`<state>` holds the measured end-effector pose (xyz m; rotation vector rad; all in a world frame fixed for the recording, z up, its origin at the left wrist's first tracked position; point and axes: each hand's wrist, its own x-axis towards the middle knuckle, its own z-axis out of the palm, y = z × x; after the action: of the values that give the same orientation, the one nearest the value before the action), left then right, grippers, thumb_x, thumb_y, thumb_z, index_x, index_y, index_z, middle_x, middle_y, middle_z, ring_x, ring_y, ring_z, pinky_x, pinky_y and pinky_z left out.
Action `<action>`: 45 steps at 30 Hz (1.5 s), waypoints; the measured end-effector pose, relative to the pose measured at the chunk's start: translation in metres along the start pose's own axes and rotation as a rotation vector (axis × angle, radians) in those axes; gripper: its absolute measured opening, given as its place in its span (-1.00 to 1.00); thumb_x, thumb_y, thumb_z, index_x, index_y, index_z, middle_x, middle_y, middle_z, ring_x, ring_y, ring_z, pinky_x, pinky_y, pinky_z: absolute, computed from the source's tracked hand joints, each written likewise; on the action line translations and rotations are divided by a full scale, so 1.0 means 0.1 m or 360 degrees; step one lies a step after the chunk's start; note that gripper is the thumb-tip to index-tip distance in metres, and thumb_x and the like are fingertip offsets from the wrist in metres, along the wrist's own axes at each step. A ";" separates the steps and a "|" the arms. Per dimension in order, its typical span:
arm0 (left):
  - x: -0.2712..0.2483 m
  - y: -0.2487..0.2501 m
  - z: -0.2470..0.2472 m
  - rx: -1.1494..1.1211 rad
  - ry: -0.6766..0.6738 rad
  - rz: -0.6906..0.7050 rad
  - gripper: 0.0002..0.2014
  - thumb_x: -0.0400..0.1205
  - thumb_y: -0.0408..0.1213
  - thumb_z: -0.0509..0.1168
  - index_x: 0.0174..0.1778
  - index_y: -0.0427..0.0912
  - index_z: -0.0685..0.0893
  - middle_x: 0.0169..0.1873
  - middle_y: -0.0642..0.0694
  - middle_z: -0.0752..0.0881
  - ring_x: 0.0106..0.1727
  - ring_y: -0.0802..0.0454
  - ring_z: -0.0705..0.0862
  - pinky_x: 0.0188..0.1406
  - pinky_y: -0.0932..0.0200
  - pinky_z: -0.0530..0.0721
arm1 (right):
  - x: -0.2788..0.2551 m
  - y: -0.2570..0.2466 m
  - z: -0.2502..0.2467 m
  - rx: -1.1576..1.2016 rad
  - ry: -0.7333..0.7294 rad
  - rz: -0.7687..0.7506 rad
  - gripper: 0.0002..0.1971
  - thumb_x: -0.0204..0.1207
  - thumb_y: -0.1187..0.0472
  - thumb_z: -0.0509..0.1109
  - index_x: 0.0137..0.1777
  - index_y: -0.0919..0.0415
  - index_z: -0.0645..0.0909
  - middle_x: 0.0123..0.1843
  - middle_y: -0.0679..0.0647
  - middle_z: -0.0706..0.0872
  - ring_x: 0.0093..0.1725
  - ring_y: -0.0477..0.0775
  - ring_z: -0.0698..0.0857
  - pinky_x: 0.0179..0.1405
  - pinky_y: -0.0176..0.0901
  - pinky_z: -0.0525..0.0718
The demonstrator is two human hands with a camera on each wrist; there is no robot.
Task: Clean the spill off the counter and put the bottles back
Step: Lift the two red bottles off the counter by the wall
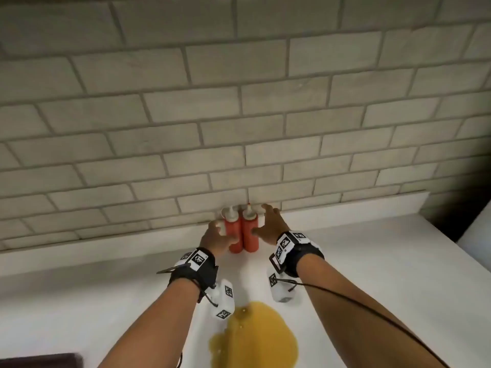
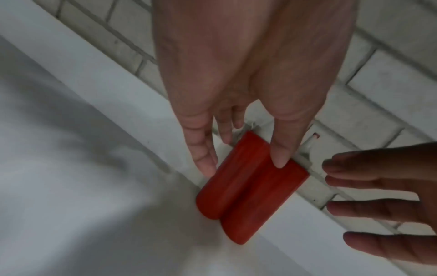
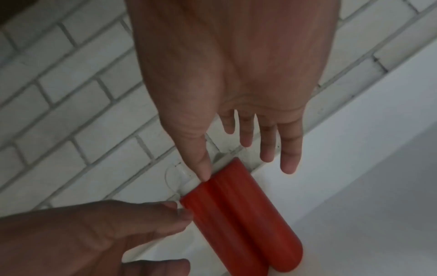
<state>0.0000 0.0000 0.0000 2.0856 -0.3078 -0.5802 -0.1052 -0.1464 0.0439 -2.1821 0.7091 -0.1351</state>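
Two red squeeze bottles stand side by side against the brick wall at the back of the white counter (image 1: 372,261). My left hand (image 1: 216,239) is at the left bottle (image 1: 230,228); loosely bent fingers (image 3: 182,212) touch its side, and the thumb is off it. My right hand (image 1: 267,224) is beside the right bottle (image 1: 249,232) with its fingers spread and straight. Only its thumb (image 3: 203,173) touches the bottle's shoulder. Both bottles (image 2: 248,194) rest on the counter. A yellow spill (image 1: 252,338) lies on the counter near me, between my forearms.
The grey brick wall (image 1: 239,128) rises right behind the bottles above a low white ledge. The counter ends at the right by a dark gap (image 1: 467,221). A dark object (image 1: 39,361) shows at the bottom left corner.
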 end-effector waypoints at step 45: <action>-1.94 0.65 1.01 -0.0201 -0.0260 0.0658 -0.49 0.43 -0.25 0.64 0.26 0.18 0.69 0.04 0.17 0.82 0.01 0.37 0.75 -0.02 0.32 0.66 | -1.95 1.45 -1.57 0.0648 0.0324 -0.0245 -0.44 0.38 0.22 0.62 0.35 -0.06 0.51 0.18 -0.17 0.71 0.17 -0.06 0.68 0.11 -0.19 0.69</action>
<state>-0.2180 -0.0248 0.0624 1.7864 -0.7559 -0.5034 -0.3832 -0.2229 0.0677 -1.8424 0.5656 -0.5407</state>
